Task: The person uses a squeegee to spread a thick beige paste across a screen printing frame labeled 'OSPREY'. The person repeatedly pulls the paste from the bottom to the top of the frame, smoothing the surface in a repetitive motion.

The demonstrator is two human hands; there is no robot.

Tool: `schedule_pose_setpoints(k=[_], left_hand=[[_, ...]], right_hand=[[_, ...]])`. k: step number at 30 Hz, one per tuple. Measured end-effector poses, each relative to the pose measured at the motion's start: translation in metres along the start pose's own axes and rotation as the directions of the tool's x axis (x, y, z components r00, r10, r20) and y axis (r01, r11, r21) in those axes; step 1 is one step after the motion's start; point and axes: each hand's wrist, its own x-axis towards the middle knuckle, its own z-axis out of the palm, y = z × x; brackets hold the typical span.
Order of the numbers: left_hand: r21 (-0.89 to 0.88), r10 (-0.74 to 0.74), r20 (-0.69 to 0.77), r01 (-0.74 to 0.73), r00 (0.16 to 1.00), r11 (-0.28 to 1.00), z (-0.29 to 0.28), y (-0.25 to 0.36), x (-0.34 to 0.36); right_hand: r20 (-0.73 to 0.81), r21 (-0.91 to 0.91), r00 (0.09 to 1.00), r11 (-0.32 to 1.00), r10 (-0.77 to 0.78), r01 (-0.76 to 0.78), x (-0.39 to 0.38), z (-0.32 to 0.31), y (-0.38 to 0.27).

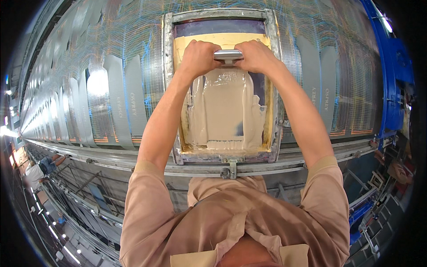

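Both of my arms reach forward over a screen printing frame (169, 53) with worn metal sides. My left hand (199, 58) and my right hand (256, 55) are wrapped round the two ends of a squeegee (228, 55), whose grey metal top shows between them. It stands near the far end of the screen. Thick beige ink (222, 107) covers the mesh from the squeegee back toward me, with ridges along its sides. A small dark patch shows through near its lower right. The squeegee's blade is hidden by my hands and the ink.
The frame lies on a long table (106, 120) bearing grey cut fabric pieces (118, 98) and coloured lines. A metal rail (200, 170) with a clamp (232, 169) runs along the near edge. Blue machinery (391, 75) stands at right. Another person (38, 171) is far off at left.
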Motion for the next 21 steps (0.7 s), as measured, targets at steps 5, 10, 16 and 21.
schedule_pose_setpoints(k=[5, 10, 16, 21], left_hand=[[-0.071, -0.022, -0.024, 0.020, 0.999, 0.997, 0.015, 0.006, -0.028], [-0.051, 0.054, -0.058, -0.057, 0.997, 0.997, 0.027, 0.052, -0.122], [-0.072, 0.047, 0.015, -0.046, 0.999, 0.996, 0.035, 0.096, -0.205], [0.053, 0.113, -0.032, -0.111, 0.993, 0.992, 0.024, 0.056, -0.131]], right_hand=[[-0.062, -0.056, 0.995, 0.995, -0.083, 0.080, -0.019, 0.020, -0.009], [-0.039, -0.149, 0.995, 0.985, -0.093, 0.086, -0.104, 0.061, -0.042], [-0.086, -0.012, 0.981, 0.985, -0.173, 0.172, -0.188, 0.106, -0.065], [-0.078, -0.183, 0.989, 0.977, -0.124, 0.108, -0.123, 0.068, -0.044]])
